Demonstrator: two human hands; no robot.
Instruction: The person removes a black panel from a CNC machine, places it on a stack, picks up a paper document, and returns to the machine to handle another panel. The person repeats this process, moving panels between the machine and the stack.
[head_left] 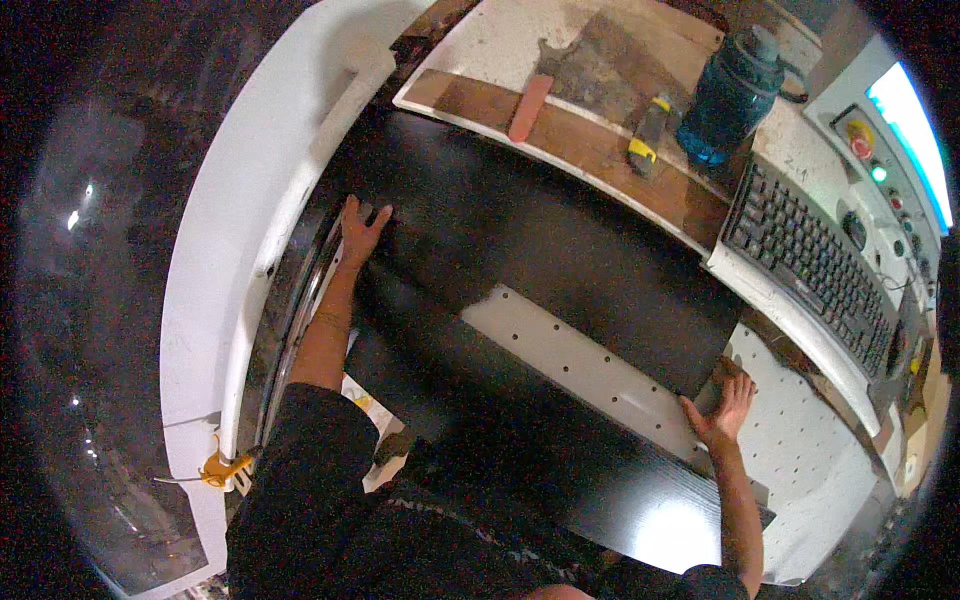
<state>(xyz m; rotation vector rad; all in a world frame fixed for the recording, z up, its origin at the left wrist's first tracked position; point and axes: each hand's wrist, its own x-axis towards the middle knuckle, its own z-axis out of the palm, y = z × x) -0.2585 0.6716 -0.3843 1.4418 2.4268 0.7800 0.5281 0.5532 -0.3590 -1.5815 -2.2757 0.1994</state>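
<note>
A wide black panel [560, 250] lies in front of me on a white perforated work surface [790, 430]. Nearer to my body is a second black board [600, 470] with a glossy sheen; a strip of white surface separates them at the right. My left hand [365, 232], fingers apart, rests at the far panel's left side, beside a metal rail [300, 305]. At that panel's right near corner is my right hand [728, 408], open, with its thumb toward the panel edge and its fingers stretched out.
Beyond the panel, a ledge [600, 150] carries an orange-red strip-shaped tool [531, 107], a black-and-yellow utility knife [650, 135] and a blue water jug [730, 95]. At right are a black keyboard [810, 265], a control panel with buttons [880, 172] and a lit screen [915, 140]. An orange clamp-like piece [222, 468] sits at left.
</note>
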